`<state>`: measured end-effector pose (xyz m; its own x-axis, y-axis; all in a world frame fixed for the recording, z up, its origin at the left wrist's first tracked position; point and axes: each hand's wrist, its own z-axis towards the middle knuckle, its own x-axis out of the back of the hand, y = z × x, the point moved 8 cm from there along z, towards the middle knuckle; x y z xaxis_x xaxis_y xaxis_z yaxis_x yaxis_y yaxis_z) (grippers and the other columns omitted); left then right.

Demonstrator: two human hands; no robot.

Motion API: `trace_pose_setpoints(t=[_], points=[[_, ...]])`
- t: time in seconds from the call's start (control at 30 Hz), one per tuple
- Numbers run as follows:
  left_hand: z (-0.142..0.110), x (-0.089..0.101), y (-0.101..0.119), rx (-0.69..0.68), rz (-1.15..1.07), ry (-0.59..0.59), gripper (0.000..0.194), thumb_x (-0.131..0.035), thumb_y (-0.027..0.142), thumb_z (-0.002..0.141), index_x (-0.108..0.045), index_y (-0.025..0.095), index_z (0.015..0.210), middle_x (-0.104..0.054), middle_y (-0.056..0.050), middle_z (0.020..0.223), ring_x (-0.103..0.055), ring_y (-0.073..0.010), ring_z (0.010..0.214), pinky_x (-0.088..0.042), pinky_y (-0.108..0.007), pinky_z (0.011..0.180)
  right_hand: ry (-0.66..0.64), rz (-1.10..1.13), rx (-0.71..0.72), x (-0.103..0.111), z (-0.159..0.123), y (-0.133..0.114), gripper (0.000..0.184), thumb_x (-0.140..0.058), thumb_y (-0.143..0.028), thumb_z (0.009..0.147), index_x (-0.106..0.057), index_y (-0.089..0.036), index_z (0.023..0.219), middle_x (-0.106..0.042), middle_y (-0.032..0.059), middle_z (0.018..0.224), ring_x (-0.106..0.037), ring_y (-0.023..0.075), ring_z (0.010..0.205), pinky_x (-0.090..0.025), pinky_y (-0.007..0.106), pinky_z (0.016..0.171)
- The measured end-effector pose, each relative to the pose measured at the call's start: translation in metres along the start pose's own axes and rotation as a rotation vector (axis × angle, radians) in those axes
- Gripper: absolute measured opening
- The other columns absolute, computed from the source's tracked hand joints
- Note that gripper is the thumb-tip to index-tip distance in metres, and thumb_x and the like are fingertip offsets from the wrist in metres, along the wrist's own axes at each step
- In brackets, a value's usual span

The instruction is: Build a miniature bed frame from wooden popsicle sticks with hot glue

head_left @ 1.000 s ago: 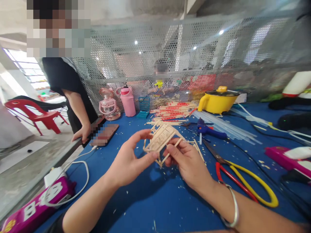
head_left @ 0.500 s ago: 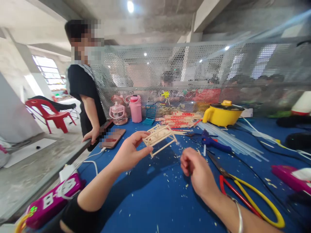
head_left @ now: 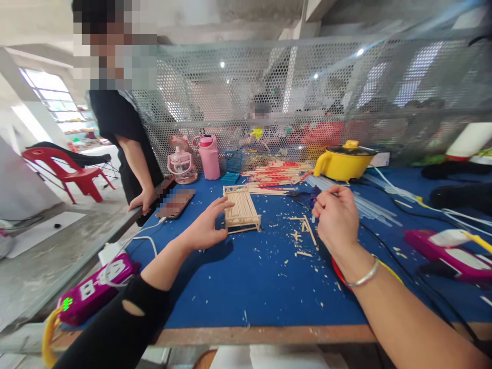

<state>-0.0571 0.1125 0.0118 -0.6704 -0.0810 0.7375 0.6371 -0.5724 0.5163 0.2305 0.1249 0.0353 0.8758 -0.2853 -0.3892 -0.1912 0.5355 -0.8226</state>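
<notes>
A small bed-shaped frame of pale wooden sticks stands on the blue tabletop, its slatted top facing up. My left hand is at its left side, thumb and fingers apart, fingertips at its edge; whether they touch it is unclear. Farther right, my right hand is closed over a dark blue glue gun. Only the front of the gun shows; its handle is hidden behind my fingers. Under my right wrist, scissors with a red and yellow handle are mostly covered. Cut stick pieces lie between my hands.
Behind are red-marked sticks, clear glue sticks, a yellow pot and pink bottles before a perforated metal screen. A phone and power strip lie left. A person stands at the table's left edge.
My left hand has lowered the stick frame onto the table and loosened around it. My right hand has moved up and right to the glue gun. The view has tilted down.
</notes>
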Motion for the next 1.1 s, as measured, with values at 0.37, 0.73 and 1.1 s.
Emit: trace_pose_setpoints(t=[0.37,0.73,1.1], points=[[-0.014,0.004,0.06,0.038,-0.369,0.334,0.038,-0.048,0.031,0.091,-0.047,0.018,0.126,-0.062,-0.009,0.107,-0.056,-0.0105,0.068,-0.048,-0.024,0.06,-0.734,-0.312,-0.081,-0.056,-0.061,-0.014,0.013,-0.056,-0.027,0.086,-0.048,-0.026,0.097,-0.053,-0.0068,0.065,-0.048,0.0086,0.052,-0.04,0.02,0.048],[-0.045,-0.086,0.127,-0.229,-0.246,-0.432,0.024,-0.05,0.032,0.092,-0.066,0.014,0.091,-0.071,-0.006,0.086,-0.065,-0.0154,0.077,-0.05,-0.025,0.071,-0.574,-0.53,-0.579,0.011,-0.153,0.021,0.027,-0.062,-0.037,0.078,-0.039,-0.024,0.076,-0.049,-0.0086,0.049,-0.046,0.0089,0.04,-0.033,0.019,0.038],[-0.023,-0.067,0.127,-0.454,0.032,-0.335,0.035,-0.043,0.004,0.078,-0.07,0.017,0.095,-0.067,-0.008,0.105,-0.06,-0.0217,0.095,-0.05,-0.036,0.085,-0.621,-1.218,0.257,0.073,-0.096,-0.074,0.019,-0.045,-0.021,0.083,-0.064,-0.026,0.08,-0.071,0.003,0.084,-0.066,0.0219,0.079,-0.048,0.043,0.081]])
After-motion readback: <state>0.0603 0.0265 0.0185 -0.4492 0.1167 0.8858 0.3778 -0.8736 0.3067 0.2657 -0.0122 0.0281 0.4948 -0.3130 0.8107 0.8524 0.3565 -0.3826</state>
